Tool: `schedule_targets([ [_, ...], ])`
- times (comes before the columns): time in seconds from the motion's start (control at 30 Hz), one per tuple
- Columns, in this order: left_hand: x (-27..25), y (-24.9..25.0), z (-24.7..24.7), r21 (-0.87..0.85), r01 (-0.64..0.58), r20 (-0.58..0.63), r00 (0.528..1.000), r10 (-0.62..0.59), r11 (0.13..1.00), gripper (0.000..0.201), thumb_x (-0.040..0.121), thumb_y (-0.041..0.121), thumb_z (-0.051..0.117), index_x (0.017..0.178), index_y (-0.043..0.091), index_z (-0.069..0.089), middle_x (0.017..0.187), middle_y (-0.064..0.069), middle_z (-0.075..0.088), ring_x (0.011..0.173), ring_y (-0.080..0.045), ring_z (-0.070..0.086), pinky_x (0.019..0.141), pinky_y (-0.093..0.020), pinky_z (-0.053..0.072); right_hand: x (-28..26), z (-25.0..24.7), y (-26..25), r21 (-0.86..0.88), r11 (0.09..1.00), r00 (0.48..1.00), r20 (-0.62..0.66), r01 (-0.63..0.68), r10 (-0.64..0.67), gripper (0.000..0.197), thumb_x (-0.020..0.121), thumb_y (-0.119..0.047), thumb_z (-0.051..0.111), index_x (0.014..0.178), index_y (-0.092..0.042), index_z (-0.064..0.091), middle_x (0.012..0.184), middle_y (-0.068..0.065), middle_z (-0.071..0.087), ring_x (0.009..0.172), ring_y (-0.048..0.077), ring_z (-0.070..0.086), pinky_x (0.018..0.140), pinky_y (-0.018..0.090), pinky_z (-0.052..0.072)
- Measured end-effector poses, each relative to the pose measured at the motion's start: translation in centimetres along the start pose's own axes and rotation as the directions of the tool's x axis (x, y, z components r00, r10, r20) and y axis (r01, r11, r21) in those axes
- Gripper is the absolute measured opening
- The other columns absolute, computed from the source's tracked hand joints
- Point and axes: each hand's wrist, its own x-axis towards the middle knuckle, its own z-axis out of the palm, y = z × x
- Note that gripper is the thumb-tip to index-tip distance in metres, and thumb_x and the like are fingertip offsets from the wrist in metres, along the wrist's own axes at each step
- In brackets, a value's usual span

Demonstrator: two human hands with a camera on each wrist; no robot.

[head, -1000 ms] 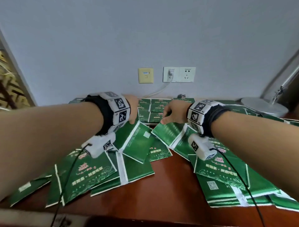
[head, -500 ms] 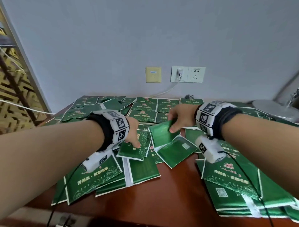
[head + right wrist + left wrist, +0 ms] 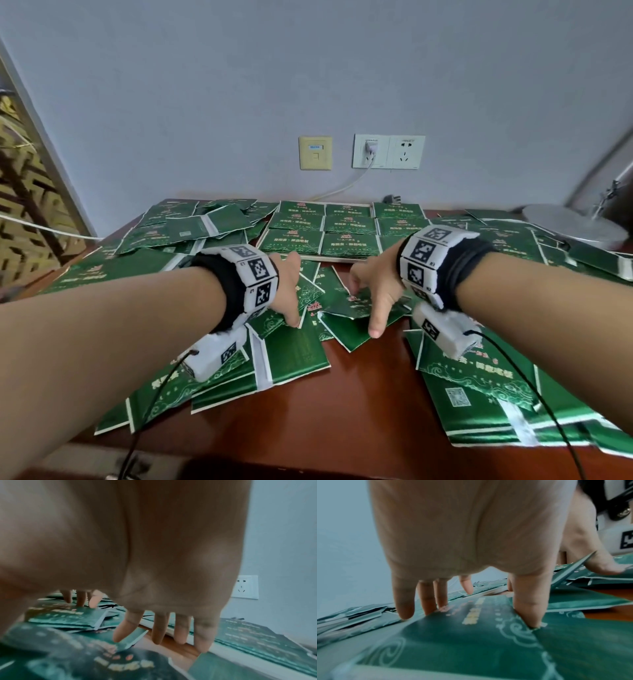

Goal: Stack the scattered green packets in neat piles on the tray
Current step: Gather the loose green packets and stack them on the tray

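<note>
I see my left hand (image 3: 286, 291) with straight fingers pressing a glossy green foil packet (image 3: 291, 310) on the brown wooden table (image 3: 359, 394); my right hand (image 3: 375, 291) hovers spread, holding nothing; the flat wooden tray (image 3: 325, 257) of neat piles sits just beyond.

Packet print (image 3: 120, 664) blurred; tray (image 3: 342, 257) mostly covered.

Grey wall (image 3: 308, 68) — wall sockets (image 3: 388, 151) — reddish wooden table (image 3: 359, 394)
</note>
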Motion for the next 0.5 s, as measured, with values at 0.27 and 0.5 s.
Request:
schedule_targets([
  [0.27,0.4,-0.1,0.7,-0.039,0.008,-0.025,1.0,-0.009,0.999,0.088,0.059,0.052,0.081,0.121,0.016,0.029,0.113,-0.011,0.046,0.103,-0.029,0.051,0.088,-0.044,0.05,1.8,1.7,-1.7,-0.193,0.981,0.992,-0.122,0.01,-0.034,0.106,0.056,-0.054,0.084,0.139,-0.024,0.024,0.131,0.005,0.04,0.118,0.025,0.044,0.09,0.04,0.041],
  [0.5,0.7,0.2,0.6,-0.113,-0.034,-0.038,0.999,0.03,0.993,0.08,0.066,0.024,0.08,0.125,0.02,0.026,0.114,-0.01,0.036,0.096,-0.029,0.056,0.081,-0.045,0.055,1.1,1.7,-1.4,-0.051,0.998,0.996,-0.085,0.037,-0.042,0.098,0.065,-0.043,0.084,0.142,-0.014,0.03,0.131,0.0,0.052,0.117,0.021,0.053,0.092,0.03,0.04],
])
